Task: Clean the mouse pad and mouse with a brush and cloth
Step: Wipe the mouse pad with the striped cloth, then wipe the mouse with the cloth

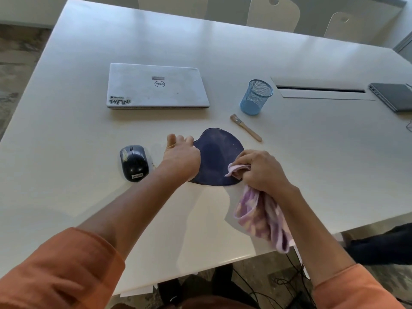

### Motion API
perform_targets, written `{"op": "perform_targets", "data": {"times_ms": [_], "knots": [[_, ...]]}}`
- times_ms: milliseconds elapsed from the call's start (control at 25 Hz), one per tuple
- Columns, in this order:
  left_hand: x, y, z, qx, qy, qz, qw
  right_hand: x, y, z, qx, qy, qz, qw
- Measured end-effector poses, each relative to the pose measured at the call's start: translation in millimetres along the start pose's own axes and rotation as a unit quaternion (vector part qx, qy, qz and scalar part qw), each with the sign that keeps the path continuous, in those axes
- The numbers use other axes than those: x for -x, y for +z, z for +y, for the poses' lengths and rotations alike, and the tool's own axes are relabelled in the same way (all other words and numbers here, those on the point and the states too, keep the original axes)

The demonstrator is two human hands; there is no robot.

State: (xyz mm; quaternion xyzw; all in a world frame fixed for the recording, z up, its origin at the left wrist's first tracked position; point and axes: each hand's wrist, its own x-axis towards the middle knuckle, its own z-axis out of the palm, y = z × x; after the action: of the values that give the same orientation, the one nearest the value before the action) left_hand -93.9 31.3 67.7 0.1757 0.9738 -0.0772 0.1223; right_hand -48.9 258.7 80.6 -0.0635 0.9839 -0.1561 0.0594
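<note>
A dark blue mouse pad [217, 152] lies on the white table [223, 52] in front of me. My left hand [180, 156] rests flat on the pad's left edge, fingers spread. My right hand [262, 169] is closed around a pink and purple patterned cloth [262, 216]; one bunched end presses on the pad's right side and the rest hangs down over the table. A black Lenovo mouse [133, 162] sits on the table left of the pad. A small wooden-handled brush [245, 127] lies on the table beyond the pad's right corner.
A closed white Dell laptop [156, 85] lies behind the pad. A blue mesh pen cup [256, 97] stands near the brush. A cable slot [321, 89] and a grey laptop [392, 95] are at the right. Chairs stand beyond the far edge.
</note>
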Motion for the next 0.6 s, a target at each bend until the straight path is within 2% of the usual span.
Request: {"op": "perform_targets", "data": {"times_ms": [240, 360, 400, 480, 600], "knots": [[0.0, 5.0, -0.8, 0.005, -0.011, 0.001, 1.0, 6.3, -8.6, 16.2, 0.022, 0.027, -0.021, 0.999], [-0.8, 3.2, 1.7, 0.01, -0.009, 0.002, 1.0, 5.0, -11.8, 22.2, -0.018, 0.016, -0.075, 0.997], [-1.1, 2.9, 2.1, 0.02, -0.012, 0.002, 1.0, 4.7, -15.6, 24.8, -0.045, 0.007, -0.091, 0.995], [0.3, 3.2, -0.6, 0.052, -0.021, 0.003, 0.998, 1.7, -25.5, 27.4, -0.169, -0.015, -0.119, 0.978], [10.8, 12.1, -2.4, 0.093, -0.037, 0.015, 0.995, -4.1, -37.8, 11.3, -0.339, -0.047, -0.159, 0.926]]}}
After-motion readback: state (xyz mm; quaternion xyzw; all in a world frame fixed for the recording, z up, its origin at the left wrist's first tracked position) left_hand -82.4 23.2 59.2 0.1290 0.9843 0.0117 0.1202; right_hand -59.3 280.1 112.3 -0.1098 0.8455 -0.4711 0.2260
